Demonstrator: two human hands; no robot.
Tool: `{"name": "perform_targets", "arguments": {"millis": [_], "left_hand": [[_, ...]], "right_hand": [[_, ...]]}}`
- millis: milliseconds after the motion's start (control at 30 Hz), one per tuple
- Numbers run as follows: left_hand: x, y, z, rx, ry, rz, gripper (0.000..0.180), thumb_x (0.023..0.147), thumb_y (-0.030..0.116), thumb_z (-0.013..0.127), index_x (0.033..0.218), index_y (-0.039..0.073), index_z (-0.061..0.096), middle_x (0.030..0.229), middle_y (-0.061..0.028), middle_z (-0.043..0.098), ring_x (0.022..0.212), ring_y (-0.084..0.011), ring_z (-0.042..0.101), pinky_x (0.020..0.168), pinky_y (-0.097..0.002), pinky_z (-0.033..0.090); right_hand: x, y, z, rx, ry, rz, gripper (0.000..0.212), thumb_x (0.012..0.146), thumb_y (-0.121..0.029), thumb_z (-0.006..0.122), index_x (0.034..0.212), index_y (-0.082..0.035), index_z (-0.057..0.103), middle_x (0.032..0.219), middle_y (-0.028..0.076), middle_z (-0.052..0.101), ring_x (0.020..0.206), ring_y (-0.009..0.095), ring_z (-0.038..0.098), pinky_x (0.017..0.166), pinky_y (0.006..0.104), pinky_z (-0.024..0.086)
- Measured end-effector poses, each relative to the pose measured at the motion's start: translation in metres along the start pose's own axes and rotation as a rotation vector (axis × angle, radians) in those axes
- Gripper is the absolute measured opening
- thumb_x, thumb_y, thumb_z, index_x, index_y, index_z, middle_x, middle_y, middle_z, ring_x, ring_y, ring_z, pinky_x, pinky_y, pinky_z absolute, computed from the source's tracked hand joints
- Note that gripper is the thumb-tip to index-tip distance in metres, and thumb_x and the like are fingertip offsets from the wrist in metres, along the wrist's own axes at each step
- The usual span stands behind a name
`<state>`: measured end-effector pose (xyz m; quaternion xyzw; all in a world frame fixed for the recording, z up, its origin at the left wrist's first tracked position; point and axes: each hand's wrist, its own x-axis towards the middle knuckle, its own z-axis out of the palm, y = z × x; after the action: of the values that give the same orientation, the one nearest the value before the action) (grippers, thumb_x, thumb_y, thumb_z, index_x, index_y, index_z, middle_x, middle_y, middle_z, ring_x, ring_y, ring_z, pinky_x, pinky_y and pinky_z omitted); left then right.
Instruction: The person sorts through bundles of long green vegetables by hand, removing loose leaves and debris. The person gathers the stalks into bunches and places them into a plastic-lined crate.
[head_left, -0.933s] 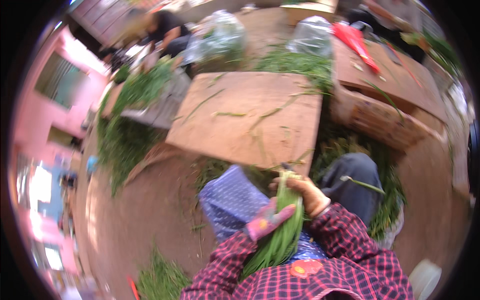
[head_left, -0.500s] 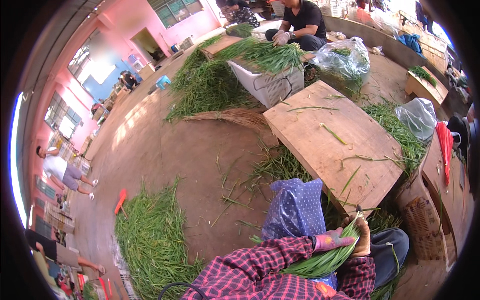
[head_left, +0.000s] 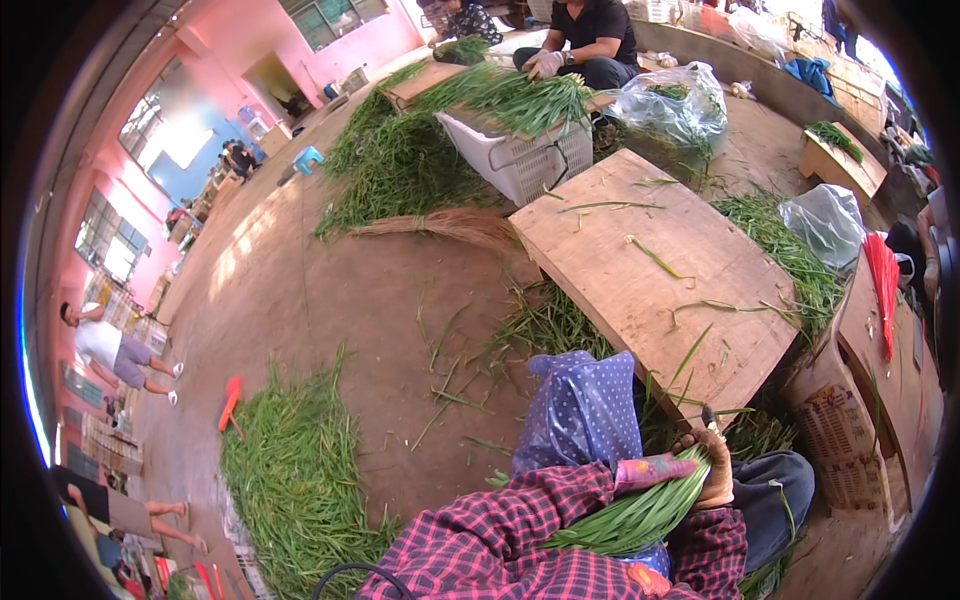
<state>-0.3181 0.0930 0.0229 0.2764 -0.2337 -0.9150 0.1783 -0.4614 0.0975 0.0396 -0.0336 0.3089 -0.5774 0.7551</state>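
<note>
A bunch of garlic chives (head_left: 630,518) lies across my lap, its green leaves trailing toward my body and its pale ends pointing at the table corner. My left hand (head_left: 655,472), in a pink patterned glove, is closed around the bunch from the left. Wrapped round the same bunch near the pale ends is my right hand (head_left: 714,472), in a brownish glove. A small dark-tipped thing (head_left: 709,418) pokes up by the right fingers; its kind is too small to tell. Just beyond my hands stands a low wooden table (head_left: 660,270) with loose chive leaves on it.
Blue dotted cloth (head_left: 580,410) covers my knee. Piles of chives lie on the floor at left (head_left: 300,470) and beyond a straw broom (head_left: 440,225). A white crate (head_left: 520,165) stands ahead, near a seated person (head_left: 590,45). Red ties (head_left: 882,290) lie on a right-hand board.
The whole view has shifted slightly, with the scene sliding left and up. Both hands stay closed on the chives, the left glove's grip looking slightly changed.
</note>
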Motion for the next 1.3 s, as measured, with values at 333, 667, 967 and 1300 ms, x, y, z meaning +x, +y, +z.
{"name": "perform_targets", "arguments": {"millis": [333,667,967,1300], "left_hand": [[-0.01,0.017,0.003,-0.161,0.043,-0.256,0.026,0.093,0.032,0.059,0.108,0.012,0.064,0.091,-0.0016,0.066,0.077,-0.0119,0.061,0.071,-0.0282,0.05],[-0.005,0.006,-0.007,-0.112,0.056,-0.2,0.036,0.094,0.042,0.059,0.108,0.01,0.064,0.092,-0.0016,0.066,0.076,-0.0112,0.062,0.07,-0.0276,0.05],[-0.009,0.01,-0.001,0.002,0.067,-0.101,0.042,0.093,0.042,0.061,0.116,0.007,0.062,0.097,-0.0035,0.067,0.081,-0.0137,0.064,0.073,-0.0289,0.052],[-0.008,0.008,-0.008,-0.243,0.107,-0.173,0.029,0.091,0.034,0.064,0.102,0.008,0.068,0.088,-0.0045,0.072,0.068,-0.0141,0.066,0.065,-0.0286,0.055]], "right_hand": [[0.008,0.002,-0.018,0.01,0.038,0.028,0.06,0.08,-0.01,0.067,0.135,-0.008,0.041,0.085,0.004,0.059,0.078,0.018,0.059,0.07,0.0348,0.054],[0.01,0.005,-0.023,0.0,0.033,0.02,0.073,0.08,-0.014,0.069,0.144,-0.011,0.035,0.088,0.002,0.057,0.081,0.018,0.058,0.074,0.0376,0.053],[0.016,0.006,-0.031,-0.016,0.062,0.026,0.074,0.08,-0.014,0.069,0.144,-0.008,0.034,0.084,0.003,0.057,0.076,0.018,0.058,0.072,0.0357,0.054],[0.011,0.004,-0.022,-0.071,0.05,0.003,0.057,0.079,-0.013,0.068,0.129,-0.004,0.045,0.084,0.004,0.058,0.076,0.019,0.059,0.072,0.0357,0.055]]}}
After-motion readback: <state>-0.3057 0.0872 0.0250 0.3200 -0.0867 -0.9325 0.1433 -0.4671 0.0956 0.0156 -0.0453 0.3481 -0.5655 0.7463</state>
